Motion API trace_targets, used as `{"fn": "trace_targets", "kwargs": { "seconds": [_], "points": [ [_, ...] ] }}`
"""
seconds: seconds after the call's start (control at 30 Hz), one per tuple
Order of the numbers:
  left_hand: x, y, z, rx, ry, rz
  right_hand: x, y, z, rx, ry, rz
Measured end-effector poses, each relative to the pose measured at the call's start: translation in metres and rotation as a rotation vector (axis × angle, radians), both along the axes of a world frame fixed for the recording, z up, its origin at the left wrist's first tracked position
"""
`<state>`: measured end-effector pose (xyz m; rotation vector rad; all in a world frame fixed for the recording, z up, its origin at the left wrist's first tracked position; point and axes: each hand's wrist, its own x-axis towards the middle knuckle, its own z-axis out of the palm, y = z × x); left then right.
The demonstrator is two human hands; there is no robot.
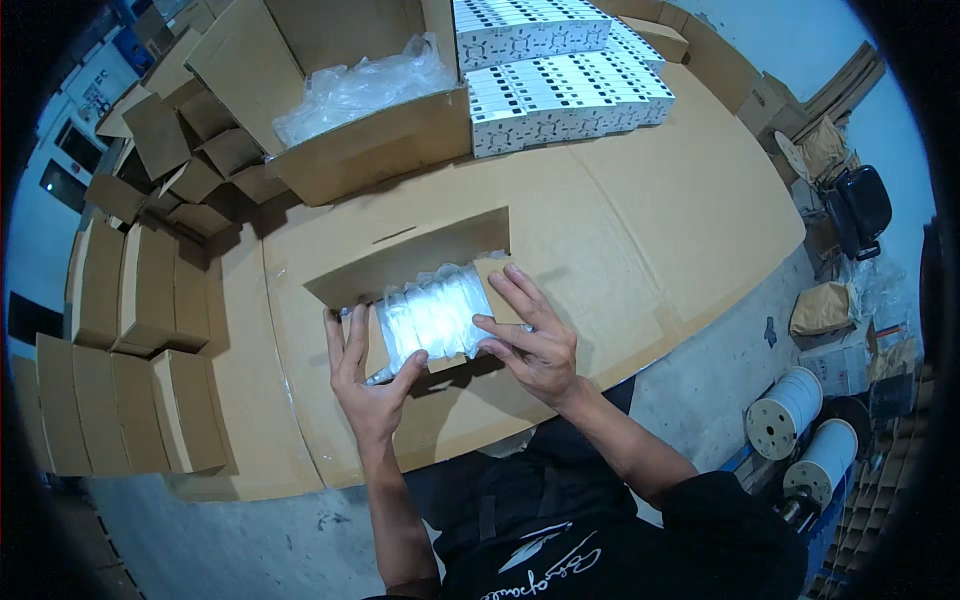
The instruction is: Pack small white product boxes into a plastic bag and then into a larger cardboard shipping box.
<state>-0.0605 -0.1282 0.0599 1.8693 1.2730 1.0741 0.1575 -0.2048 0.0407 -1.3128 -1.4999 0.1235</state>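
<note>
In front of me sits a small cardboard box with its long flap standing up on the far side. A row of shiny packs in clear plastic wrap lies in its opening. My left hand grips the row's left end, its thumb on the near edge and its fingers along the left side. At the right end, my right hand presses thumb and a finger against the packs, while its other fingers stretch over the box's right side. The packs' contents are blurred by glare.
A large open carton holding clear plastic bags stands at the back. Right of it are stacked white printed boxes. Several open brown boxes line the left side. Cable spools stand on the floor at right, beyond the cardboard-covered table.
</note>
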Motion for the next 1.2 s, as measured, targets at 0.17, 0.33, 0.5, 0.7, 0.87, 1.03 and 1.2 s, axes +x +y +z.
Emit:
{"fn": "trace_targets", "kwargs": {
  "seconds": [0.17, 0.33, 0.5, 0.7, 0.87, 1.03, 1.2],
  "points": [
    [-0.006, 0.002, -0.006, 0.056, 0.055, -0.018, 0.003, 0.001, 0.0, 0.003, -0.101, 0.052],
    [-0.008, 0.002, -0.009, 0.025, 0.066, 0.005, 0.007, 0.001, -0.003, -0.036, -0.197, 0.079],
    [-0.009, 0.005, -0.018, -0.052, -0.265, -0.066, 0.013, -0.001, -0.005, -0.019, -0.235, 0.144],
    [-0.016, 0.009, -0.017, -0.08, -0.336, -0.163, 0.017, -0.006, 0.001, -0.151, -0.357, 0.227],
    [-0.013, 0.006, -0.013, -0.07, -0.329, -0.149, 0.017, -0.008, 0.005, -0.257, -0.54, 0.22],
    [-0.01, 0.007, -0.015, -0.062, -0.316, -0.131, 0.014, -0.005, 0.016, -0.211, -0.664, 0.185],
    [-0.011, 0.008, -0.024, 0.053, -0.29, -0.091, 0.015, -0.006, 0.011, -0.318, -0.604, 0.174]
  ]
}}
